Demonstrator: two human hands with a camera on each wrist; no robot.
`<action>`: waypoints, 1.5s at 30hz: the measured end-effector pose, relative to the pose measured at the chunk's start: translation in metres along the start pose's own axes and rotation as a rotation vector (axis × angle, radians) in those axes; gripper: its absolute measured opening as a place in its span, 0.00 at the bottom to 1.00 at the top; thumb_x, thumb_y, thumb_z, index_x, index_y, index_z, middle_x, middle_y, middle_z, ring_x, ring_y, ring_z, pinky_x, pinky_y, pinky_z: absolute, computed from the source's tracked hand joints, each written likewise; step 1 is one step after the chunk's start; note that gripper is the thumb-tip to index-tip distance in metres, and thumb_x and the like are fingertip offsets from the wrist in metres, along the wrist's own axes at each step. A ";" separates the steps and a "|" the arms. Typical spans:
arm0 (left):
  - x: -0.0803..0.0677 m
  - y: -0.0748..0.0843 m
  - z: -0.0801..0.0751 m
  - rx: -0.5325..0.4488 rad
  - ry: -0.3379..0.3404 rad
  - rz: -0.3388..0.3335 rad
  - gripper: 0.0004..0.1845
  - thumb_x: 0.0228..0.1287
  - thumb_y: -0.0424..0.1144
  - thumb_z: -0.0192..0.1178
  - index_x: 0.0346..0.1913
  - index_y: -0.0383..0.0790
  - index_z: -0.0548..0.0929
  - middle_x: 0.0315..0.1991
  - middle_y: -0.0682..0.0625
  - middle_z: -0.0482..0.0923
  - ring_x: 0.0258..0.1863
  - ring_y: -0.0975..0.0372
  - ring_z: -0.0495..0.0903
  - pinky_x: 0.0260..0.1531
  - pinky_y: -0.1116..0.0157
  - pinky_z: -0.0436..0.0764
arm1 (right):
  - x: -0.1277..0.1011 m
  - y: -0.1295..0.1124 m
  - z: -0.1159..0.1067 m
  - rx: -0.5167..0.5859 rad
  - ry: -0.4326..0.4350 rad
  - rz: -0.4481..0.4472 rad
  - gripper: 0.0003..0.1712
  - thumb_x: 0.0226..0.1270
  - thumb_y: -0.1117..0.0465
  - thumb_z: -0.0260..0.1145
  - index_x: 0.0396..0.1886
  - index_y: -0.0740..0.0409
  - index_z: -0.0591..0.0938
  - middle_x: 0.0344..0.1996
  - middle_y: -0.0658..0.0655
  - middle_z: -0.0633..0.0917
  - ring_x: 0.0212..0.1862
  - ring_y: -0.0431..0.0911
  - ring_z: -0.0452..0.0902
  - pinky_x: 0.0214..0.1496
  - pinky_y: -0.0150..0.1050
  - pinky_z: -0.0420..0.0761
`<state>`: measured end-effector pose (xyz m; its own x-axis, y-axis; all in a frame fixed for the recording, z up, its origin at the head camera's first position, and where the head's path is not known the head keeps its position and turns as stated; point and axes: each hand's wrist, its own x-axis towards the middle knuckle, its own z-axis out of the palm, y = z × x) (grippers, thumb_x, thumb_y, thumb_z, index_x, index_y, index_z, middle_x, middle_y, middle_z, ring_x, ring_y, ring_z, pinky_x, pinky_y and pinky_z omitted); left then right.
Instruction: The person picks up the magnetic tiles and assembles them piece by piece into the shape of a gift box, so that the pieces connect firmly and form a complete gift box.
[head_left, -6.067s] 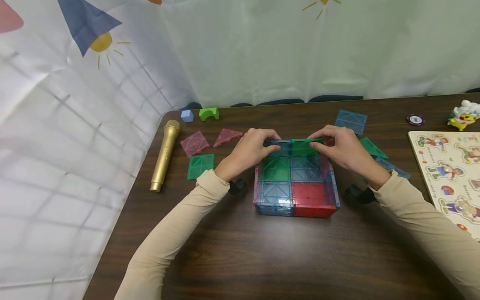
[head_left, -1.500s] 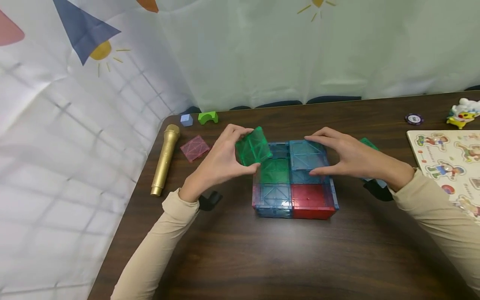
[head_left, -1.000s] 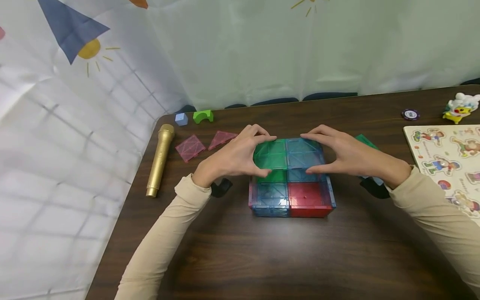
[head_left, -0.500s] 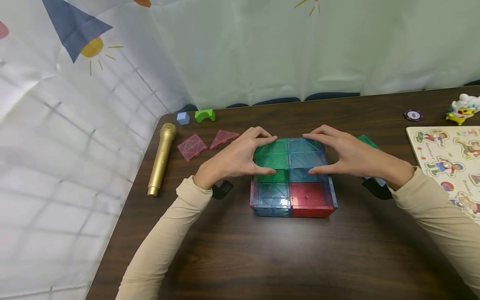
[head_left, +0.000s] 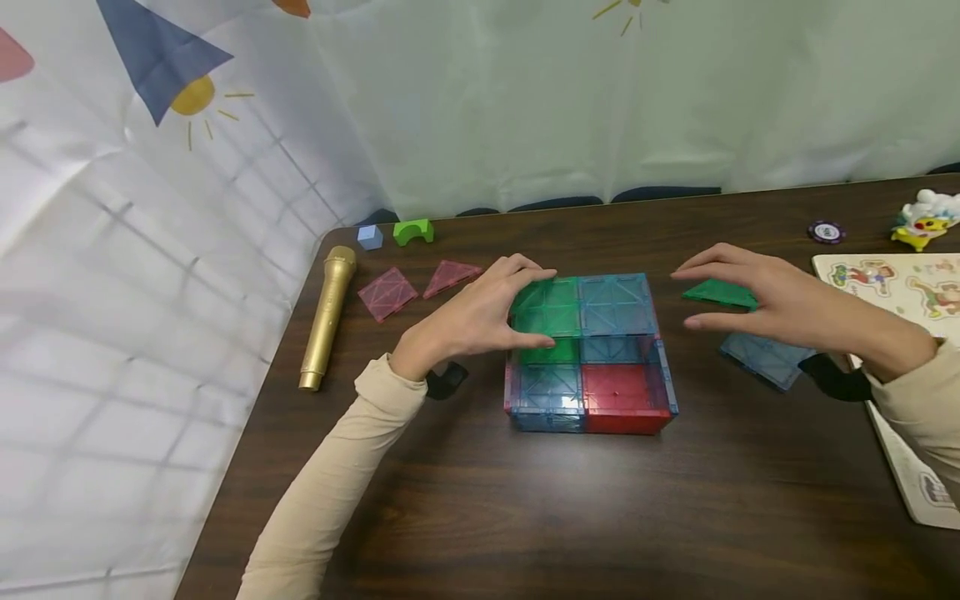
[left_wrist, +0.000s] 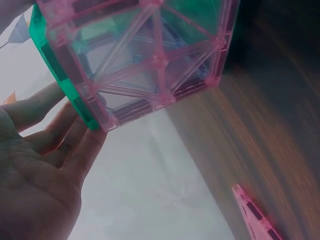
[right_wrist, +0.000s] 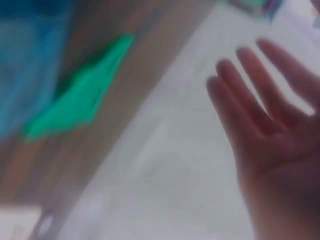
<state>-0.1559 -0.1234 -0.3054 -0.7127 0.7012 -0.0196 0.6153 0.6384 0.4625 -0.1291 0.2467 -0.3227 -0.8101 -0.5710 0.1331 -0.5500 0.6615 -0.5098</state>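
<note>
A box of see-through magnetic tiles (head_left: 626, 423) stands mid-table. On its back half lie a green square magnetic tile (head_left: 547, 310) and a blue square magnetic tile (head_left: 615, 305), side by side; its front half is uncovered. My left hand (head_left: 472, 315) spans the green square, fingers at the far edge and thumb at the near one. In the left wrist view, fingertips meet the green tile's edge (left_wrist: 65, 82) above a pink side wall (left_wrist: 159, 60). My right hand (head_left: 787, 300) hovers with spread fingers over a green triangular tile (head_left: 716, 292), holding nothing.
Blue tiles (head_left: 765, 358) lie below the right wrist, near a picture puzzle board (head_left: 825, 271). Leftward are a pink square tile (head_left: 387, 293), a pink triangle tile (head_left: 450, 277) and a gold microphone (head_left: 327, 321). Small blocks (head_left: 413, 232), a chip (head_left: 826, 232) and a figurine (head_left: 924, 221) sit farther back.
The green and blue squares came to cover the box's back half, the left hand bringing the green one. My right hand has just left the blue square and moved right; the left stays.
</note>
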 end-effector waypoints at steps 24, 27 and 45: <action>-0.029 -0.027 0.018 -0.297 0.124 -0.079 0.46 0.60 0.46 0.78 0.78 0.43 0.66 0.72 0.48 0.66 0.71 0.58 0.67 0.72 0.54 0.70 | -0.051 0.045 0.015 -0.301 -0.253 0.360 0.57 0.45 0.46 0.88 0.60 0.84 0.73 0.52 0.85 0.72 0.51 0.73 0.75 0.49 0.69 0.78; -0.029 -0.028 0.020 -0.332 0.128 -0.076 0.45 0.60 0.45 0.78 0.78 0.43 0.66 0.72 0.48 0.66 0.71 0.58 0.68 0.72 0.56 0.70 | -0.054 0.042 0.015 -0.302 -0.228 0.315 0.55 0.41 0.47 0.89 0.61 0.80 0.76 0.51 0.80 0.75 0.49 0.68 0.77 0.47 0.65 0.80; -0.028 -0.036 0.027 -0.472 0.111 -0.097 0.45 0.63 0.41 0.76 0.78 0.40 0.63 0.72 0.47 0.64 0.72 0.54 0.70 0.73 0.58 0.69 | -0.004 -0.064 0.030 0.005 0.096 -0.417 0.48 0.54 0.40 0.83 0.71 0.56 0.78 0.60 0.52 0.77 0.58 0.42 0.70 0.55 0.32 0.76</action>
<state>-0.1491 -0.1570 -0.3457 -0.8065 0.5912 0.0005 0.3433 0.4677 0.8145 -0.0841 0.1921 -0.3162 -0.5337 -0.7412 0.4072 -0.8338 0.3809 -0.3997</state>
